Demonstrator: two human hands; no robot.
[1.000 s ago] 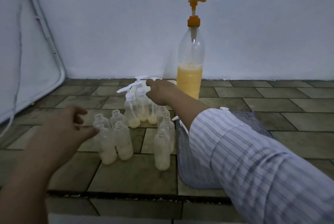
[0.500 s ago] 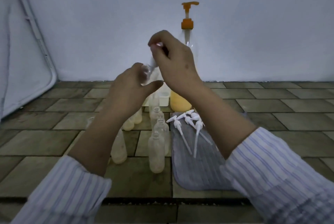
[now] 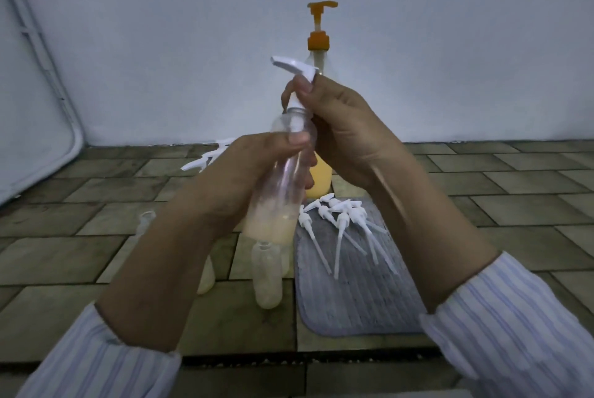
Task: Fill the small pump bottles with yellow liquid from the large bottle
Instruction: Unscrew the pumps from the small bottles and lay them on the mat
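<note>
I hold a small clear bottle in front of me, tilted, with pale yellow liquid in its lower part. My left hand wraps around its middle. My right hand pinches the collar of its white pump head at the neck. Behind my hands stands the large bottle of yellow liquid with an orange pump; my hands hide most of its body. Several small uncapped bottles stand on the floor below, partly hidden by my left arm.
A grey mat lies on the tiled floor at the right, with several loose white pump heads on it. More white pump tops show behind my left hand. A white wall rises close behind, and a white frame leans at the left.
My right hand lifted a small bottle from the group on the floor. My left hand came in and gripped its body. Both hands now hold it closer, and the pump head shows clearly.
</note>
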